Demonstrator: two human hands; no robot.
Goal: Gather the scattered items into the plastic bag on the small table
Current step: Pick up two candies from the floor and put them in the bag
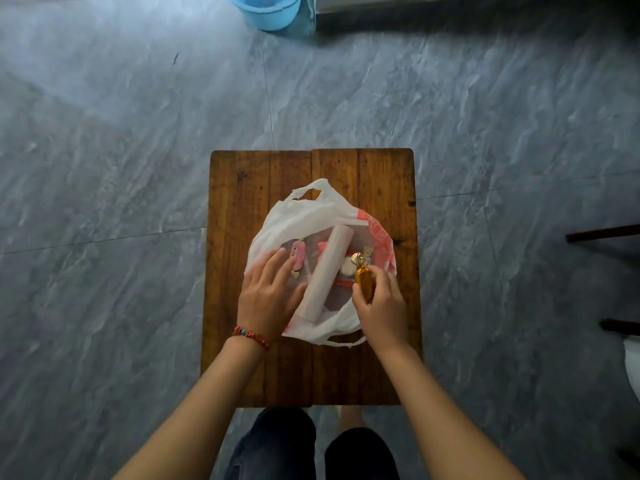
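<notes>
- Right hand [381, 306] pinched a gold foil candy [365, 284], long axis running away from the person.
- Left hand [268, 296] lay spread flat on the thin white bag [304, 216].
- Inside, a pale roll [327, 271] slanted far-right; pink wrapper's [298, 255] print unreadable.
- Bag sat mid wooden table [242, 188].

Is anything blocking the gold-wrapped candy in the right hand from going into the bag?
Nothing visible does. The right hand holds the gold-wrapped candy at the open mouth of the plastic bag; the left hand presses the bag's other side flat.
</notes>
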